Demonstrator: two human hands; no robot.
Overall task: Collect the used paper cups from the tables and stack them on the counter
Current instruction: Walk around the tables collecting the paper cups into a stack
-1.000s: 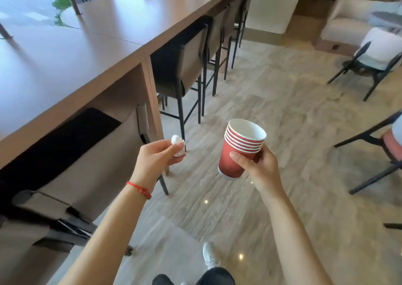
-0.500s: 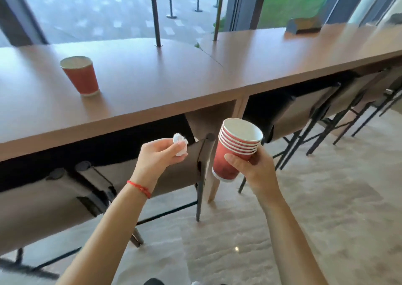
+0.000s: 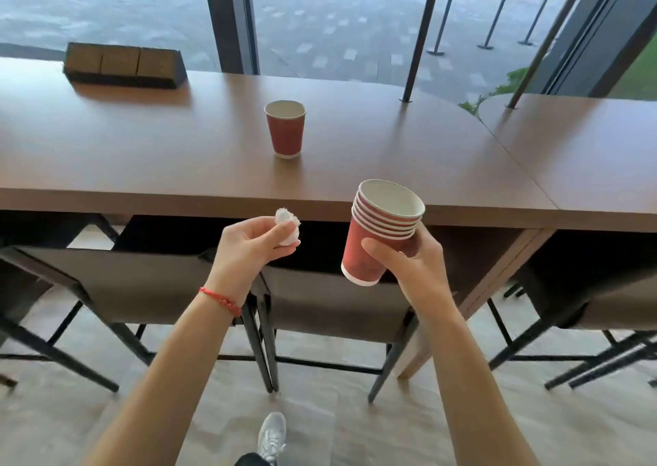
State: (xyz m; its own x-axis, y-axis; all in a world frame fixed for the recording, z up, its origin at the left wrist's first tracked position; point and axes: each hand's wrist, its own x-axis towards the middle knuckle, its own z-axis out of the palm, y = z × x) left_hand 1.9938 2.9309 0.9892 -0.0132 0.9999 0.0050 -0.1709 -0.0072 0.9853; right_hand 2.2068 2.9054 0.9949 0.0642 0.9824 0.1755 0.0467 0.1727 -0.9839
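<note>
Left hand (image 3: 249,248): pinches a crumpled tissue (image 3: 288,226), at 7 o'clock of the lone cup.
Right hand (image 3: 409,262): grips the tilted stack of red paper cups (image 3: 380,230).
Lone cup (image 3: 285,129): upright on the surface (image 3: 373,152), toward 12 o'clock.
Risk: both hands full; reaching could knock it over or drop the tissue.

Two bare forearms without sleeves. A thin red beaded string bracelet (image 3: 221,300) circles the left wrist. One light grey laced sneaker (image 3: 272,435) shows below.
</note>
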